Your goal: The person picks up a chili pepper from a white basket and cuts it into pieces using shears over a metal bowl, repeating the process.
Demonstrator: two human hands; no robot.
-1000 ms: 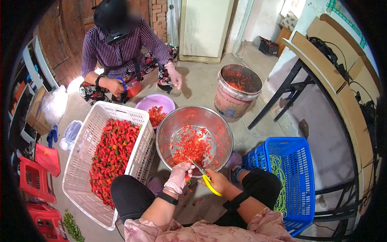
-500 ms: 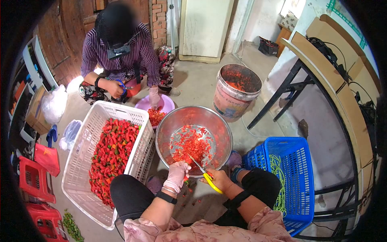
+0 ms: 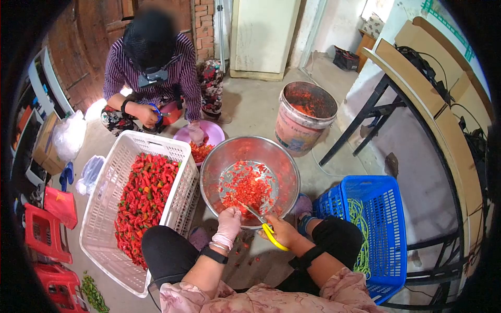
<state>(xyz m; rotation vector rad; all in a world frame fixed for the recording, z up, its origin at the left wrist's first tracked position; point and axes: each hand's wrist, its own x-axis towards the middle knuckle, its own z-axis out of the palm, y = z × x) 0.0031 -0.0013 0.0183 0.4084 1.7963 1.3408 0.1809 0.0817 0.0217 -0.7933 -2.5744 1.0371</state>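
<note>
A steel bowl (image 3: 290, 180) stands between my knees, with chopped red peppers (image 3: 249, 183) spread over its bottom. My left hand (image 3: 228, 224), in a pale glove, is pinched at the bowl's near rim; what its fingers hold is hidden. My right hand (image 3: 282, 232) grips yellow-handled scissors (image 3: 270, 231), whose blades point up and left over the rim, close to my left fingertips. To the left, a white crate (image 3: 111, 221) holds whole red peppers (image 3: 143, 203), a few of them greenish or orange.
A co-worker (image 3: 151, 73) sits across with blue-handled scissors (image 3: 158, 111) and a gloved hand in a pink basin (image 3: 215, 131). A stained bucket (image 3: 297, 128) stands behind the bowl. A blue crate (image 3: 389, 229) is at right, red stools (image 3: 44, 235) at left.
The red and green bit below my left fingers is gone from view, and the scissor blades look closer together. The co-worker's gloved hand has shifted slightly lower in the basin.
</note>
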